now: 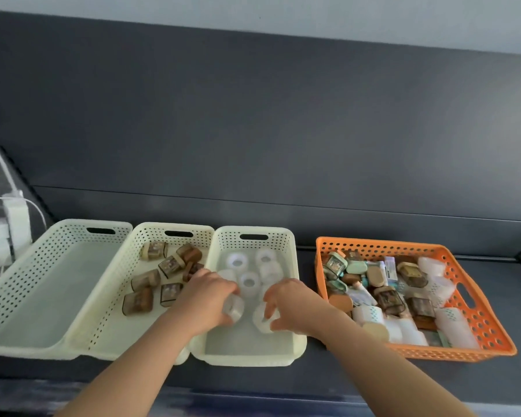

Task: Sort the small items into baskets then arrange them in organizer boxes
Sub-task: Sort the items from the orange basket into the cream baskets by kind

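Sorting | my left hand [211, 296] grasps a clear roll [233, 307]; right hand [289, 302] grips another [263, 319] | both over the cream basket [298, 296], grouping like items

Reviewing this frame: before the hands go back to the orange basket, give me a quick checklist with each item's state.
1. Left hand has let go of its white roll: not ok, fingers are curled around it.
2. Right hand free: cannot tell; its fingers touch another roll lying in the basket.
3. Third cream basket holds only white rolls: ok.
4. Second cream basket holds only brown items: ok.
5. Leftmost cream basket available for a new kind: ok, nothing in it.
6. Orange basket still has mixed items to sort: ok.
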Demonstrator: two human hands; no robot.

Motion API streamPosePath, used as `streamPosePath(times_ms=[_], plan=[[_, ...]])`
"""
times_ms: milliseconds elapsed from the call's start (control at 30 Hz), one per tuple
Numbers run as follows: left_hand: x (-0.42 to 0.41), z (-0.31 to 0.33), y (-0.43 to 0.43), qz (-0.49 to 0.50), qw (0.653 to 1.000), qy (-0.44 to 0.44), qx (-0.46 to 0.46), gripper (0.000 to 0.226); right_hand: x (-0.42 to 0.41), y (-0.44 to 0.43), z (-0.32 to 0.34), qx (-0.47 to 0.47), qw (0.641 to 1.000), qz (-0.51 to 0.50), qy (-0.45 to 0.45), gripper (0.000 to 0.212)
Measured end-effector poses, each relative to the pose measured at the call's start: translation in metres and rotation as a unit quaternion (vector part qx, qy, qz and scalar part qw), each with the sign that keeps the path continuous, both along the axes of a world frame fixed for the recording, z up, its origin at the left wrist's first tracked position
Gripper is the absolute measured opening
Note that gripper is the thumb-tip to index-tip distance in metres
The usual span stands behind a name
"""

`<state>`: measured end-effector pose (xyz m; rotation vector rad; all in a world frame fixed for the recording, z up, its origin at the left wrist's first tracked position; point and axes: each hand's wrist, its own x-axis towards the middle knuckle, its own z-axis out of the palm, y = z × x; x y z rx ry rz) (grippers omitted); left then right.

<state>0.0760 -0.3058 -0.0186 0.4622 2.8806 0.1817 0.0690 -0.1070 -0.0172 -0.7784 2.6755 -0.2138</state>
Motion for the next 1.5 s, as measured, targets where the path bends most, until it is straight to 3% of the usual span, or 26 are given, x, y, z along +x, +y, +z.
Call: streamPosePath(times_ms=[200,367,500,700,933,1100,1367,1500], plan=[[-0.009,-0.018,-0.001,-0.034,0.999,0.016,-0.017,0.056,0.006,-0.001,-0.002,0.04,0.999,0.004,0.035,0.025],[-0.01,-0.015,-0.002,-0.037,0.999,0.025,0.021,0.053,0.019,0.018,0.012,-0.065,0.993,-0.066,0.069,0.029],[0.001,0.014,0.014,-0.032,0.987,0.12,0.102,0.035,0.035,0.049,0.029,-0.1,0.98,-0.116,0.128,0.034],[0.013,0.051,0.094,-0.084,0.964,0.204,0.151,0.023,0.055,0.116,0.049,-0.121,0.959,-0.2,0.157,0.035],[0.004,0.044,0.21,-0.123,0.968,0.136,0.169,0.036,0.059,0.227,0.049,-0.099,0.948,-0.272,0.133,0.032],[-0.015,0.019,0.268,-0.119,0.983,0.078,0.114,0.034,0.041,0.285,0.035,-0.089,0.949,-0.287,0.096,0.039],[-0.034,-0.007,0.305,-0.106,0.994,0.029,0.006,0.059,-0.008,0.306,0.012,-0.069,0.972,-0.212,0.074,0.051],[-0.036,-0.01,0.304,-0.078,0.997,0.01,0.01,0.059,-0.03,0.302,0.004,-0.056,0.984,-0.15,0.075,0.056]])
